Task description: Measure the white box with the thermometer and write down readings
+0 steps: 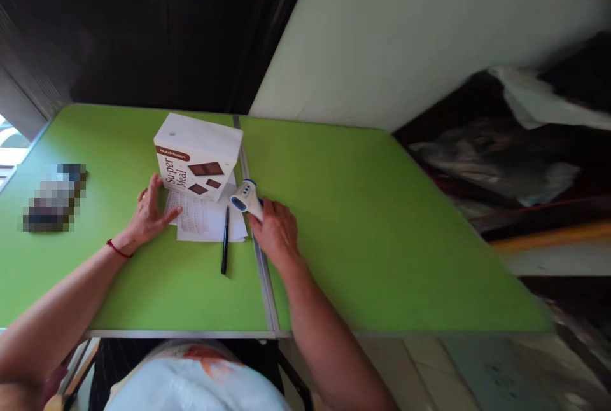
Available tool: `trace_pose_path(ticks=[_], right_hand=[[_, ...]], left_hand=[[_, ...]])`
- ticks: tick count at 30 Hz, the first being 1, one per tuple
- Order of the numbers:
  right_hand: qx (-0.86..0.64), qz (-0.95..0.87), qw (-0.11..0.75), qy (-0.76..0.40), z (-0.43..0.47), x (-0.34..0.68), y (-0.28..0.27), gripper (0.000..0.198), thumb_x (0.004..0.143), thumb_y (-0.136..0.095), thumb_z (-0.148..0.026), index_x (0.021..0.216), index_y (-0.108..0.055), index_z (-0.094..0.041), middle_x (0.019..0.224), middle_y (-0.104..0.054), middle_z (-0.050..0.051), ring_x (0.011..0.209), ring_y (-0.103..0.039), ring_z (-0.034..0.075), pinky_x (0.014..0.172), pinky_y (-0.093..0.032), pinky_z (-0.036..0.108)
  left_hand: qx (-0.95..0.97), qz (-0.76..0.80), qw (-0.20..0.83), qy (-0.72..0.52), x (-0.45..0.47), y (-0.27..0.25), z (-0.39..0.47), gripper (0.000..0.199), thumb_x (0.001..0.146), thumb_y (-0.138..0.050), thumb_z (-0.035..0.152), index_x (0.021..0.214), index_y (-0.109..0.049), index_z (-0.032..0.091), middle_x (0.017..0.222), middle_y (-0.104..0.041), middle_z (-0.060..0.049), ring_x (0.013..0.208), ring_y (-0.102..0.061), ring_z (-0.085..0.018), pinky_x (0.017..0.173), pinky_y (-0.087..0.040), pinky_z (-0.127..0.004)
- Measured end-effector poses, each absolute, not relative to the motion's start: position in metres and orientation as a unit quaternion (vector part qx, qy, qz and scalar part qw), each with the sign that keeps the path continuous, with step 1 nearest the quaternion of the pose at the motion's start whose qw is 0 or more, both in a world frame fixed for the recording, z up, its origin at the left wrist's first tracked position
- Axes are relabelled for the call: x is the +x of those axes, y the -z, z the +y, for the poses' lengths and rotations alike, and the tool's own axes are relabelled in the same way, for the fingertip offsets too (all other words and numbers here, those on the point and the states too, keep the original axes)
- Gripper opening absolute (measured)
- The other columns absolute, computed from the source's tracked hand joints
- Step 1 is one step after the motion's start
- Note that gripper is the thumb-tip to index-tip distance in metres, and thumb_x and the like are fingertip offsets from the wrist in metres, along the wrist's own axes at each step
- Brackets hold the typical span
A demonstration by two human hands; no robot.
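Note:
My right hand (277,229) is wrapped round the handle of a white and blue infrared thermometer (245,197), which lies at the table's metal seam. Fingers apart, my left hand (151,212) rests by the lower left corner of a white box (198,153) with brown print reading "NutriMotion Su-per Meal". The box stands upright on several sheets of paper (195,220) with handwriting on them. A black pen (225,242) lies partly across the sheets, between my two hands, its lower end on the green table.
The green folding table (372,226) has a metal seam (265,277) across it. A pixelated flat object (55,198) lies at the left. Behind are a dark panel (143,29) and a pale wall (382,35). Plastic-wrapped things (496,156) fill a shelf at the right.

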State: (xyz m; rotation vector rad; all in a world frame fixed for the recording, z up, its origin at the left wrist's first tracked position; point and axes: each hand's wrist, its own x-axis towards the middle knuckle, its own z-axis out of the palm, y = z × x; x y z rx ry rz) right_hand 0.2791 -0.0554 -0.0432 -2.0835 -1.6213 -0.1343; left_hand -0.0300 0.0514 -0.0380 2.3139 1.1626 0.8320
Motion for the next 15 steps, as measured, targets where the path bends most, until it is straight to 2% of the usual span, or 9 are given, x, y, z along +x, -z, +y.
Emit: trace_pose_path(ticks=[2,5,8,12,15], right_hand=[[-0.756,-0.583,0.298,0.018,-0.053,0.281,0.046,0.036,0.095,-0.057,-0.034,0.121,-0.068,-0.011,0.098,-0.071,0.018,0.090,-0.064,0.031,0.079,-0.053,0.045],[-0.714,-0.570,0.407,-0.002,-0.050,0.277,0.047,0.044,0.097,-0.053,-0.042,0.129,-0.066,-0.015,0.101,-0.071,0.016,0.092,-0.066,0.030,0.079,-0.056,0.044],[-0.695,-0.569,0.439,-0.017,-0.049,0.267,0.047,0.047,0.095,-0.057,-0.045,0.133,-0.067,-0.018,0.106,-0.072,0.016,0.095,-0.068,0.030,0.082,-0.057,0.044],[-0.684,-0.574,0.445,-0.068,-0.049,0.258,0.047,0.046,0.096,-0.055,-0.045,0.130,-0.069,-0.018,0.102,-0.074,0.015,0.091,-0.070,0.028,0.080,-0.057,0.042],[-0.662,-0.569,0.476,-0.106,-0.051,0.258,0.043,0.045,0.097,-0.053,-0.047,0.127,-0.070,-0.018,0.097,-0.075,0.011,0.088,-0.070,0.026,0.078,-0.058,0.039]], left_hand=[[0.836,0.422,0.209,-0.282,-0.029,0.037,0.052,0.104,0.095,-0.063,0.065,0.168,-0.007,0.018,0.161,-0.044,-0.031,0.153,-0.043,-0.043,0.122,-0.034,-0.069],[0.834,0.440,0.209,-0.258,-0.026,0.033,0.052,0.108,0.093,-0.063,0.070,0.168,-0.009,0.015,0.162,-0.043,-0.032,0.153,-0.042,-0.045,0.124,-0.029,-0.070],[0.842,0.434,0.203,-0.249,-0.024,0.030,0.053,0.100,0.096,-0.059,0.070,0.167,-0.016,0.014,0.160,-0.047,-0.029,0.151,-0.045,-0.045,0.124,-0.027,-0.072],[0.840,0.430,0.173,-0.281,-0.024,0.032,0.049,0.090,0.097,-0.058,0.066,0.163,-0.030,0.012,0.155,-0.052,-0.028,0.143,-0.050,-0.046,0.117,-0.036,-0.071],[0.837,0.422,0.151,-0.313,-0.022,0.031,0.040,0.086,0.096,-0.061,0.064,0.161,-0.034,0.014,0.145,-0.059,-0.024,0.132,-0.056,-0.041,0.110,-0.043,-0.067]])
